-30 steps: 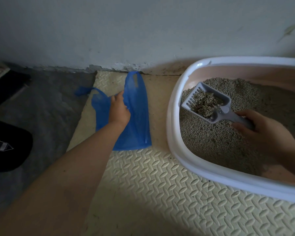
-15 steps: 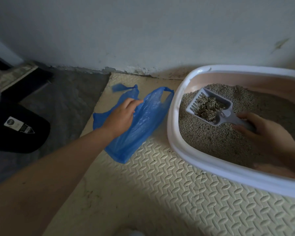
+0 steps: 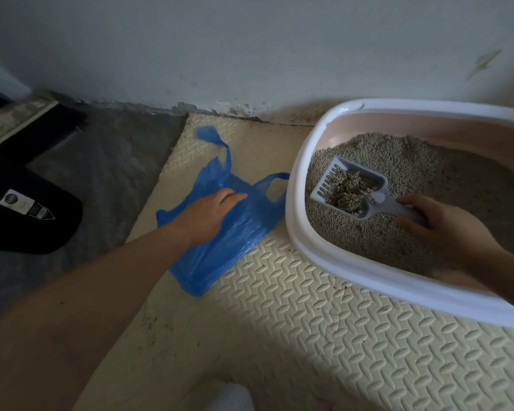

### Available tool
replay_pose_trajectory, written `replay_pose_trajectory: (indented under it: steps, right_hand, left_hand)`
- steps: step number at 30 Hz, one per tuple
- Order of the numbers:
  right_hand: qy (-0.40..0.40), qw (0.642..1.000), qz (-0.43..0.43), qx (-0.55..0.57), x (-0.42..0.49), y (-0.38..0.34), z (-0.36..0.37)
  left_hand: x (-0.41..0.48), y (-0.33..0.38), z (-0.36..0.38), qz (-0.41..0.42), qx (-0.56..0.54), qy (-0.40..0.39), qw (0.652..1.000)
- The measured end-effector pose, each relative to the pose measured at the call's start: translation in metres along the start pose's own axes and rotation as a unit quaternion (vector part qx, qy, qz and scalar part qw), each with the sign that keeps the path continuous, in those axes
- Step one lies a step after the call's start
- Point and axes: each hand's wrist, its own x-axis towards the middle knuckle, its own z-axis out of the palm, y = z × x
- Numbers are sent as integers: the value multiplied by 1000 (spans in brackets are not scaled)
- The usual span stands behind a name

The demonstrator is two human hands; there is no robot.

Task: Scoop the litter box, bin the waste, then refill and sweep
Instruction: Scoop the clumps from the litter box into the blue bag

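Note:
A white-rimmed pink litter box (image 3: 333, 256) full of grey litter stands at the right on a cream foam mat (image 3: 309, 321). My right hand (image 3: 439, 226) grips the handle of a grey slotted scoop (image 3: 333, 185), which holds a clump of waste over the litter. A blue plastic bag (image 3: 238, 241) lies on the mat just left of the box, one handle touching the rim. My left hand (image 3: 211, 215) rests on the bag with fingers stretched toward the box.
A grey wall runs along the back. A dark floor (image 3: 101, 173) lies left of the mat, with a black object bearing a white label (image 3: 27, 209) on it. Something pale (image 3: 232, 396) shows at the bottom edge.
My left hand has dragged the blue bag rightward until it lies against the litter box. The right hand and the loaded scoop have stayed in place.

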Motion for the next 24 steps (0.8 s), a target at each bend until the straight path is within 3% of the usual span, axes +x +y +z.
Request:
replay_pose_trajectory:
  steps: [5, 8, 11, 16, 24]
  right_hand:
    - [7, 1000, 5, 8, 1, 0, -3]
    - [14, 1000, 3, 13, 1, 2, -4]
    - [14, 1000, 4, 11, 2, 4, -3]
    - [17, 1000, 1, 6, 4, 6, 0]
    - [13, 1000, 12, 11, 7, 4, 2]
  left_hand:
    - [23, 12, -1, -170, -60, 61, 982]
    - [39, 7, -1, -282, -125, -1, 951]
    - [50, 4, -2, -260, -115, -92, 954]
    - [59, 8, -1, -250, -34, -156, 955]
    - [53, 1, 1, -220, 25, -133, 966]
